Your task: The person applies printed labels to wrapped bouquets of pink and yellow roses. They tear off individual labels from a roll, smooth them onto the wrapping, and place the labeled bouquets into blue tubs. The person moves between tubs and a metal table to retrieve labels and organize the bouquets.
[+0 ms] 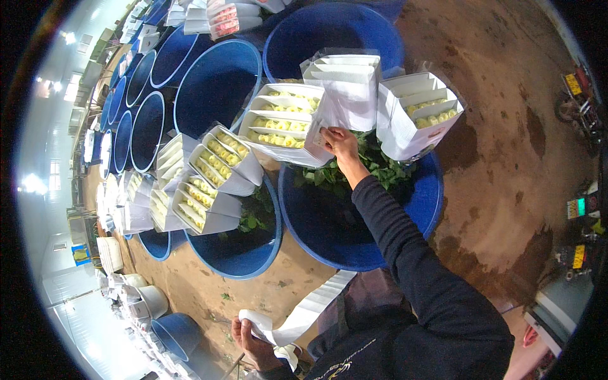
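My left hand [254, 344], low in the view, grips a long strip of white paper labels [308, 311] that trails up to the right. My right hand [343, 146] reaches forward, fingers bent, at the side of a wrapped bundle of pale yellow roses [282, 116]. Between its fingertips and the white wrapper is a small label [319, 138] bearing writing. Whether that label is fully stuck down cannot be seen. Beside this bundle stand a second wrapped bundle [349, 90] and a third with yellow roses [420, 116]. Their leafy stems [361, 164] go down into a blue tub [363, 259].
On the left, another blue tub [232, 266] holds more wrapped yellow roses [218, 161]. Several blue tubs [216, 85] stand beyond. Pink roses [225, 21] show at the top. Parked vehicles [577, 104] line the right edge of the stained brown floor [494, 166].
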A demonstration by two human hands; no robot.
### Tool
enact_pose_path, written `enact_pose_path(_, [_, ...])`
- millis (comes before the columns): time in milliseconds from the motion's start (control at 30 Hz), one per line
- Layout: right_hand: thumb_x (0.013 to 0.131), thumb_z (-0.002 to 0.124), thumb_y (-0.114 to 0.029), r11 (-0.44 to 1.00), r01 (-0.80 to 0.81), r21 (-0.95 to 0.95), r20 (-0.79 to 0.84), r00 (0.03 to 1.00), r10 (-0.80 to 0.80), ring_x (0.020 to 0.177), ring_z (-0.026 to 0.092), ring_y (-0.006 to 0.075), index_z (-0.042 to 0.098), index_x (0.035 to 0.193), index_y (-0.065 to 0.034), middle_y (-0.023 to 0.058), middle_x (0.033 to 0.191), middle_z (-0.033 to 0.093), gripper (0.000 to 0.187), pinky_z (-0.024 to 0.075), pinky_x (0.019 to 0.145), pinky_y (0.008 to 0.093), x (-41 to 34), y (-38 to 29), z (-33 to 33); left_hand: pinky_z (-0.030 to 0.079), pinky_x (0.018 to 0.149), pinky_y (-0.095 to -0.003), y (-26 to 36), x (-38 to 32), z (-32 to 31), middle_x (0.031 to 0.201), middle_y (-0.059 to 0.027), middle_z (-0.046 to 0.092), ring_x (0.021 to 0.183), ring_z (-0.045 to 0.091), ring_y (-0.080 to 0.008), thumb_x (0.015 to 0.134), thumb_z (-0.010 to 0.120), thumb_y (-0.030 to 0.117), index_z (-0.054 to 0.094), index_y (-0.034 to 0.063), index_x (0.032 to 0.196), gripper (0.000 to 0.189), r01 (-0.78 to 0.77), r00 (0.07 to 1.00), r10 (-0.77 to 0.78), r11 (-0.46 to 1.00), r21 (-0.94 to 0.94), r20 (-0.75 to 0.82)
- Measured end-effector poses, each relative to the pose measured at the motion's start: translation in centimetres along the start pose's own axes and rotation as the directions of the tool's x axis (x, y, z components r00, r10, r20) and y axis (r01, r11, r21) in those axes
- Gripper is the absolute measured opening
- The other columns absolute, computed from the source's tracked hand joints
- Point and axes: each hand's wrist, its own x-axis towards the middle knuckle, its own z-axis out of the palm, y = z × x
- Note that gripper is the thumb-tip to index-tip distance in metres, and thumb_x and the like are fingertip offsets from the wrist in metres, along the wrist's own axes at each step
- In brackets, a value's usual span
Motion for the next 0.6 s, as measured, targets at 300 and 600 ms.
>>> enact_pose_path(300, [0.083,0.080,-0.027,0.973,0.059,-0.224,0.019,0.998,-0.056,0.051,0.059,0.0134,0.064,0.079,0.0010,0.0064,0.065,0.064,0.032,0.0492,0.044,0.0283,1.2,1.4,-0.9,0.048,0.063,-0.0239,-0.1,0.3,0.6,0.080,-0.0025,0.057,0.070,0.056,-0.0105,0.087,0.063,0.015,0.055,0.0042,0.091,0.014,0.007,0.999,-0.006,1.000,-0.014,0.044])
enact_pose_path(600, [0.086,0.077,-0.037,0.966,0.070,-0.248,0.058,0.997,-0.057,0.040,0.049,0.0101,0.051,0.060,-0.0084,0.0029,0.053,0.055,0.046,0.0377,0.038,0.0276,-0.8,3.7,-2.6,0.046,0.067,-0.0240,-0.5,0.3,0.2,0.083,-0.0032,0.056,0.076,0.054,-0.0122,0.089,0.059,0.018,0.057,0.0026,0.095,0.016,-0.057,0.996,0.050,0.994,0.095,0.075])
